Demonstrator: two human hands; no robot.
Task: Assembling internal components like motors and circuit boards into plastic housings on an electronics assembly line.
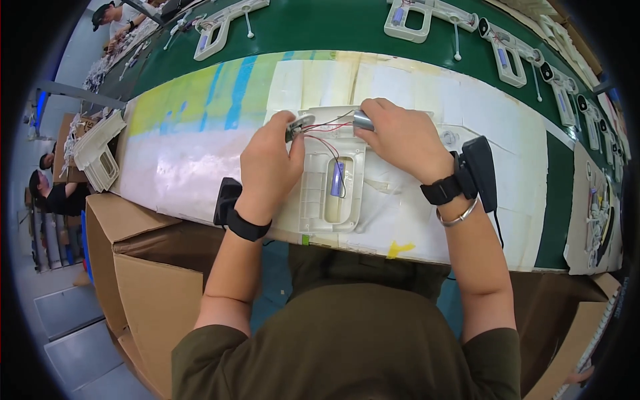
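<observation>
A white plastic housing half [312, 200] with a looped handle lies on the covered bench in front of me. A purple cylindrical battery [337, 180] sits in its handle, with thin red and black wires [327, 141] running up from it. My left hand [270, 160] pinches a small round grey part [300, 125] at the housing's upper left, where the wires meet. Between the thumb and fingers of my right hand [402, 137] is a silver cylindrical motor [363, 120], held over the housing's upper right. Red and black wires stretch between these two parts.
Several similar white assemblies [419, 23] lie along the green belt [307, 30] beyond the bench. Empty-looking shells [100, 157] are stacked at the left. Open cardboard boxes [157, 267] stand below the bench edge. Other people [120, 20] are at the far left.
</observation>
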